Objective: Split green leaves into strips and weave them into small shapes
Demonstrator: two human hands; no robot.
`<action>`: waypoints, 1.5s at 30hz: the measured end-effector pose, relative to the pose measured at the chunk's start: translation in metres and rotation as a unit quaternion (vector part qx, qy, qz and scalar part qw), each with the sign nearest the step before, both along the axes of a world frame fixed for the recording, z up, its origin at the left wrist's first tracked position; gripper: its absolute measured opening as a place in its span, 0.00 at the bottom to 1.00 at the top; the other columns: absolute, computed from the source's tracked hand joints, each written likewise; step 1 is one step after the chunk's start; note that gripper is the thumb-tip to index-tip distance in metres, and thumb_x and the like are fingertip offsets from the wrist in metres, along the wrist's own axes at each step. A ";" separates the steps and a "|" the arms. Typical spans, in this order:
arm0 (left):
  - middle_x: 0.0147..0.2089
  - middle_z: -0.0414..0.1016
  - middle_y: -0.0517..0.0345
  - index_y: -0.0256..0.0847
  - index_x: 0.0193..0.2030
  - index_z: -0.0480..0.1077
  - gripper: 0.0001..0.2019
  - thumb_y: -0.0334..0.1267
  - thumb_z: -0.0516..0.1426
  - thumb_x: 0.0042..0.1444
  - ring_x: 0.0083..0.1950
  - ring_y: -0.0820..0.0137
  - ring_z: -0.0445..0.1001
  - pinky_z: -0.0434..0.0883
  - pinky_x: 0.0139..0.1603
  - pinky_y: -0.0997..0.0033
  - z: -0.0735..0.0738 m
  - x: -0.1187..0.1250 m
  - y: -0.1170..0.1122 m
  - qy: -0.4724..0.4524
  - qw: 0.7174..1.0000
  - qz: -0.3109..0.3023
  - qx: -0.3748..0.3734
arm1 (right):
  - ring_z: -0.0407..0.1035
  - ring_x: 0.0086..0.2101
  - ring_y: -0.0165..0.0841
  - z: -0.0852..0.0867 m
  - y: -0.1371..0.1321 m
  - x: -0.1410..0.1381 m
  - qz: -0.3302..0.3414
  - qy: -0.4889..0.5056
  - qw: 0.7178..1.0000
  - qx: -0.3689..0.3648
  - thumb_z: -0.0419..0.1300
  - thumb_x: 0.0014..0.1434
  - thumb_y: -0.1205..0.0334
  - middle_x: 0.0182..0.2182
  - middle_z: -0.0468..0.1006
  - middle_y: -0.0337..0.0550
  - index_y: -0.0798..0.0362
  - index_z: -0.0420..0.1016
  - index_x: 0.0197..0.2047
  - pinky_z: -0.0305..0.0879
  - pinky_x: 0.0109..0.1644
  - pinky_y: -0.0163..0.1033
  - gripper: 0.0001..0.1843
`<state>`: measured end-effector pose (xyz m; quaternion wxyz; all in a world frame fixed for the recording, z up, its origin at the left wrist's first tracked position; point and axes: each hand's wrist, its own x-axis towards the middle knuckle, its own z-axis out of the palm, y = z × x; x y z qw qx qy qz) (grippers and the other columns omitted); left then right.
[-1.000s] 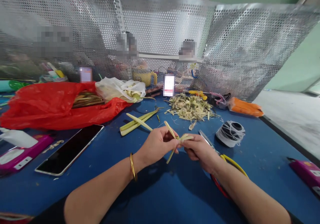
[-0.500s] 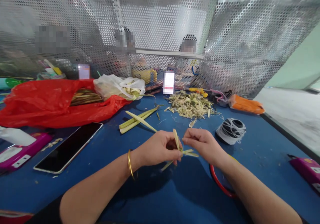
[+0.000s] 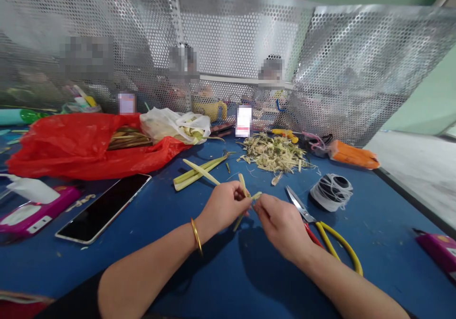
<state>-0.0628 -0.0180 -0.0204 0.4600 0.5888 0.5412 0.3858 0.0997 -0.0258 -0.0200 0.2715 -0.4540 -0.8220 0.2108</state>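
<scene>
Pale green leaf strips (image 3: 242, 184) are pinched in my left hand (image 3: 228, 204), their ends sticking up and down past the fingers. Close against it, my right hand (image 3: 281, 219) is closed with its fingertips on another end of the strips; the exact grip is partly hidden. Beyond my left hand, a few longer green stalk pieces (image 3: 195, 172) lie crossed on the blue table (image 3: 213, 271). Scissors (image 3: 309, 217) with red and yellow handles lie beside my right forearm, which covers part of the red handle. A spool of white thread (image 3: 331, 192) stands to their right.
A heap of leaf scraps (image 3: 274, 152) lies in front of the perforated metal screen (image 3: 235, 33). To the left are a red plastic bag (image 3: 67, 143), a white bag (image 3: 174, 121), a phone (image 3: 105, 207) and a purple power strip (image 3: 46, 214). People sit behind the screen.
My right hand has come nearer and turned knuckles up, closing on the strip end by my left hand. The scissors are now mostly uncovered. The view has shifted slightly.
</scene>
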 end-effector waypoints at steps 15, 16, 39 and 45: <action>0.27 0.77 0.56 0.35 0.32 0.68 0.10 0.37 0.63 0.47 0.25 0.72 0.75 0.72 0.32 0.71 0.016 -0.005 -0.002 -0.228 0.952 -0.146 -0.141 | 0.44 0.16 0.24 0.000 0.023 0.009 0.009 0.194 0.918 -0.345 0.59 0.52 0.49 0.14 0.52 0.28 0.51 0.62 0.23 0.41 0.20 0.33 0.16; 0.27 0.76 0.57 0.35 0.32 0.68 0.10 0.37 0.63 0.47 0.25 0.72 0.75 0.73 0.32 0.71 0.014 -0.004 -0.001 -0.233 0.957 -0.106 -0.133 | 0.45 0.16 0.24 -0.002 0.021 0.006 -0.002 0.200 0.924 -0.326 0.58 0.53 0.50 0.14 0.52 0.28 0.51 0.62 0.23 0.42 0.20 0.33 0.16; 0.27 0.76 0.57 0.35 0.34 0.68 0.09 0.36 0.62 0.48 0.24 0.74 0.74 0.73 0.32 0.72 0.009 0.001 0.000 -0.261 0.960 -0.045 -0.088 | 0.45 0.17 0.25 0.001 0.015 0.005 -0.008 0.255 0.921 -0.296 0.55 0.57 0.50 0.15 0.52 0.29 0.52 0.64 0.26 0.42 0.20 0.32 0.15; 0.24 0.74 0.62 0.37 0.30 0.67 0.03 0.30 0.59 0.47 0.23 0.74 0.73 0.70 0.27 0.76 0.001 0.005 0.001 -0.114 0.992 0.014 -0.055 | 0.58 0.25 0.30 0.001 0.002 0.004 0.034 -0.036 0.993 0.104 0.46 0.62 0.64 0.24 0.66 0.40 0.52 0.61 0.28 0.49 0.29 0.36 0.11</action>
